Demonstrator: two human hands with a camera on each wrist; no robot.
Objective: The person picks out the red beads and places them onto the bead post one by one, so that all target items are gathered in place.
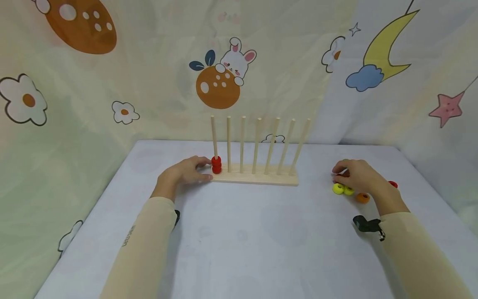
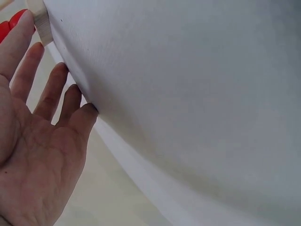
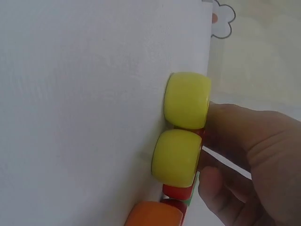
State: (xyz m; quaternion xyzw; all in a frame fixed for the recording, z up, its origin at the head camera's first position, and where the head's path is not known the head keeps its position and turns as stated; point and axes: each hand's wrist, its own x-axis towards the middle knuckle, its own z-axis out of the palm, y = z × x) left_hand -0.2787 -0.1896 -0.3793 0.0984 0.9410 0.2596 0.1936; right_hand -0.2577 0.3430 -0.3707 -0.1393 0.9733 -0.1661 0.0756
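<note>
A pale wooden peg rack (image 1: 257, 178) stands on the table with several upright dowels. Red beads (image 1: 216, 165) are stacked on its leftmost dowel. My left hand (image 1: 186, 170) touches the left end of the base, thumb toward the front corner and fingers loosely extended behind. On the right, my right hand (image 1: 360, 174) pinches a red bead (image 1: 345, 173), which its fingers partly cover. Two yellow beads (image 3: 176, 157) lie side by side just in front of those fingers. An orange bead (image 1: 362, 198) sits near the right wrist.
Another red bead (image 1: 393, 184) shows past the right wrist. In the right wrist view a bit of green (image 3: 192, 190) peeks out behind the beads. The white table (image 1: 242, 241) ends at a patterned cloth backdrop (image 1: 160, 74) behind the rack.
</note>
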